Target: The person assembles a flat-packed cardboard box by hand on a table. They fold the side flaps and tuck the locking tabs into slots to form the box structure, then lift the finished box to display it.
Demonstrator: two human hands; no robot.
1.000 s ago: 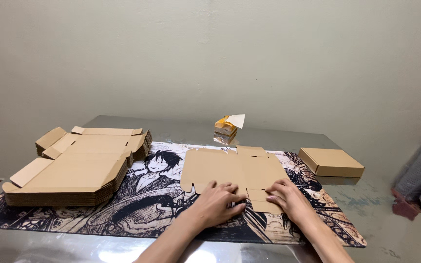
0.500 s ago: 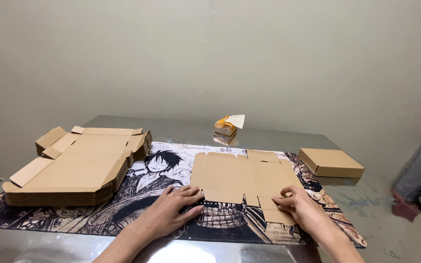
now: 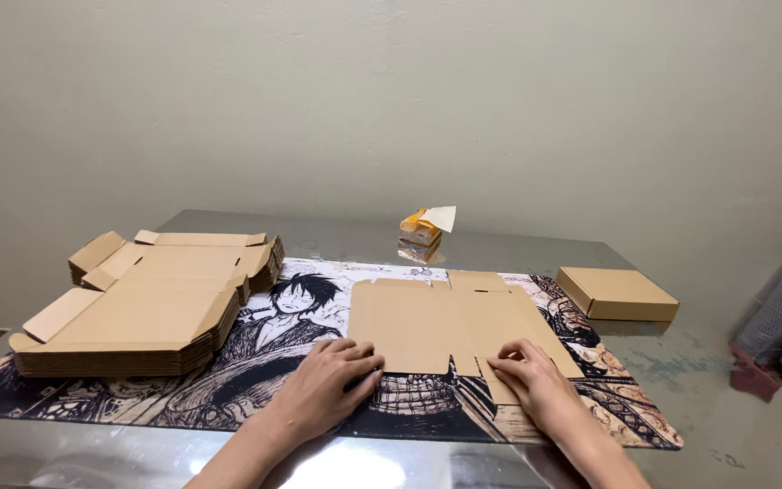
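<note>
Left hand [image 3: 328,385] flat, fingers spread on cardboard blank [image 3: 445,326] | right hand [image 3: 536,380] likewise, gripping nothing | best pressed evenly beside the crease

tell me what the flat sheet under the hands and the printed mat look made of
Flat sheet: brown cardboard, matte, with die-cut flaps and crease lines. Printed mat: probably soft fabric-topped rubber; it lies thin and flat with a dull black-and-white drawing, though the look leaves this open.
</note>
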